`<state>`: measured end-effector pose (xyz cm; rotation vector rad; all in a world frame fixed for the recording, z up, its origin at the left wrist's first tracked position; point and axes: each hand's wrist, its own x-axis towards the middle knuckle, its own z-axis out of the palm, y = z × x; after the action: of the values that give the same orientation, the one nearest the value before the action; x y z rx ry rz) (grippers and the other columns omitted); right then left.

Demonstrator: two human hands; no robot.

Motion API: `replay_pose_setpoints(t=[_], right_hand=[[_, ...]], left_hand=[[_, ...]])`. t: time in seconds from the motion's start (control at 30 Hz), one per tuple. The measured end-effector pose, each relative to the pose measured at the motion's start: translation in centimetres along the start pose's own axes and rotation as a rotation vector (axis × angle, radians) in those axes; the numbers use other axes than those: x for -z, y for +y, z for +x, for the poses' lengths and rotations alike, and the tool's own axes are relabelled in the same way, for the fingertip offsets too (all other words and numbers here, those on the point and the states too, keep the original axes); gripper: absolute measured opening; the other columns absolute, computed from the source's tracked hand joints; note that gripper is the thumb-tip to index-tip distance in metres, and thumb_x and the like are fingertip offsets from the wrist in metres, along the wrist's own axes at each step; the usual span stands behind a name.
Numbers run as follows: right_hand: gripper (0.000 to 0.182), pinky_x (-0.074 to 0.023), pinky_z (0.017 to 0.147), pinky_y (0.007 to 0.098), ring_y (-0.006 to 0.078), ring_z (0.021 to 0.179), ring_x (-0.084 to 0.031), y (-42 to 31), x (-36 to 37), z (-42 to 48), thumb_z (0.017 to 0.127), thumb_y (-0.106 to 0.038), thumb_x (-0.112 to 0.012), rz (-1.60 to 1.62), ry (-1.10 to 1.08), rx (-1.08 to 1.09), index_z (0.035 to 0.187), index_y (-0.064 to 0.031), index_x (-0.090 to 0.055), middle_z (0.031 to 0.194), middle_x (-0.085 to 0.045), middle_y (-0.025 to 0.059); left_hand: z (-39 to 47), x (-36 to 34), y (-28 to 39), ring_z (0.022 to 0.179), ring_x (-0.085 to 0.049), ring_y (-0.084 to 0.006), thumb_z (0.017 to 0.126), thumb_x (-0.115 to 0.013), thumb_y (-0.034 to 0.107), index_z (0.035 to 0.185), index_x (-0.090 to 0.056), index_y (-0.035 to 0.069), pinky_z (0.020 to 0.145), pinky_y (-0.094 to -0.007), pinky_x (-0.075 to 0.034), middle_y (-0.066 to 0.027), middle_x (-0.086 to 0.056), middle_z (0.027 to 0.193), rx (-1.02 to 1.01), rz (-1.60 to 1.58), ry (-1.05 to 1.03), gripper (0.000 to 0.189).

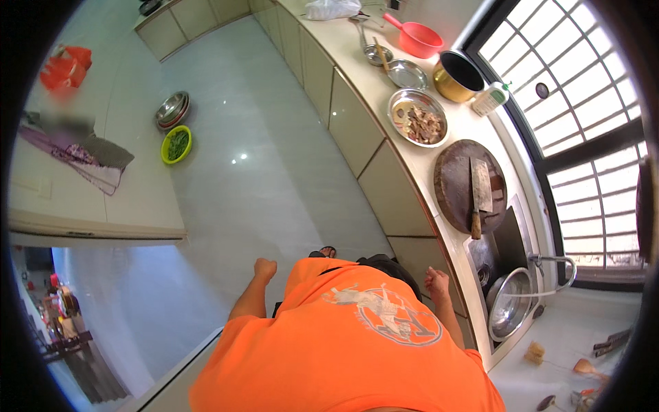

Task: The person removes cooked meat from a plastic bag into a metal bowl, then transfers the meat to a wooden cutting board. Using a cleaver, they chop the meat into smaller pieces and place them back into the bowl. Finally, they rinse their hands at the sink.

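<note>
My left hand [265, 270] hangs beside my body above the grey floor, fingers curled in, with nothing seen in it. My right hand [437, 282], loosely spread and holding nothing visible, is nearest to the cabinet fronts under the counter. On that counter, a cleaver [481, 188] with a wooden handle lies on a round wooden chopping block [453, 180]. Beyond the block sits a steel bowl [394, 121] of cut meat. A steel basin [522, 288] leans tilted in the sink [484, 257], by the faucet [572, 273].
Farther along the counter are a steel plate [408, 75], a gold pot [453, 87], a bottle [489, 100] and a red plastic dipper [421, 40]. By the left wall, a green basket [164, 149] of leafy greens and stacked bowls [171, 107] are on the floor. Cloths [98, 159] hang nearby.
</note>
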<state>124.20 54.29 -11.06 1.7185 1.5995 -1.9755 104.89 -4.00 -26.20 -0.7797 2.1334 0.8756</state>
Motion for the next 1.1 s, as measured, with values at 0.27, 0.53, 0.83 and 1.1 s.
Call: replay_pose_setpoints(t=[0.27,0.53,0.83,1.1], right_hand=[[0.026,-0.0400,0.043,0.0317,0.0173,0.048,-0.053,4.2,4.9,-0.8,0.095,-0.021,-0.069,-0.136,0.072,-0.003,0.087,0.0030,-0.064,0.064,-0.060,0.0107],[0.029,-0.0493,0.049,0.0361,0.0210,0.053,-0.063,6.0,5.9,-0.6,0.092,-0.023,-0.072,-0.414,0.160,0.064,0.086,0.0047,-0.068,0.063,-0.065,0.0138],[0.025,-0.0427,0.042,0.0343,0.0187,0.046,-0.057,10.0,7.8,0.7,0.094,-0.018,-0.070,-0.662,0.177,0.194,0.086,0.0060,-0.068,0.061,-0.063,0.0118],[0.030,-0.0472,0.047,0.0378,0.0211,0.051,-0.061,9.4,6.8,0.5,0.091,-0.022,-0.071,-0.698,0.209,0.249,0.084,0.0070,-0.069,0.062,-0.064,0.0139]], left_hand=[[-2.6,-3.5,11.5,0.075,-0.069,-0.0379,0.080,-0.066,0.021,0.073,-0.068,-0.004,0.073,-0.0474,-0.054,-0.0234,-0.069,0.077,-0.347,0.194,-0.029,0.026],[-2.5,-6.2,15.0,0.074,-0.069,-0.0399,0.079,-0.066,0.024,0.070,-0.068,-0.003,0.073,-0.0489,-0.054,-0.0242,-0.069,0.074,-0.550,0.216,-0.012,0.028],[-3.0,-5.0,11.4,0.084,-0.070,-0.0424,0.080,-0.066,0.025,0.077,-0.071,-0.007,0.080,-0.0486,-0.055,-0.0284,-0.071,0.085,-0.492,0.441,-0.026,0.032],[-1.6,-5.4,10.6,0.079,-0.068,-0.0399,0.078,-0.067,0.021,0.073,-0.068,-0.004,0.074,-0.0467,-0.054,-0.0252,-0.070,0.081,-0.471,0.338,-0.001,0.025]])
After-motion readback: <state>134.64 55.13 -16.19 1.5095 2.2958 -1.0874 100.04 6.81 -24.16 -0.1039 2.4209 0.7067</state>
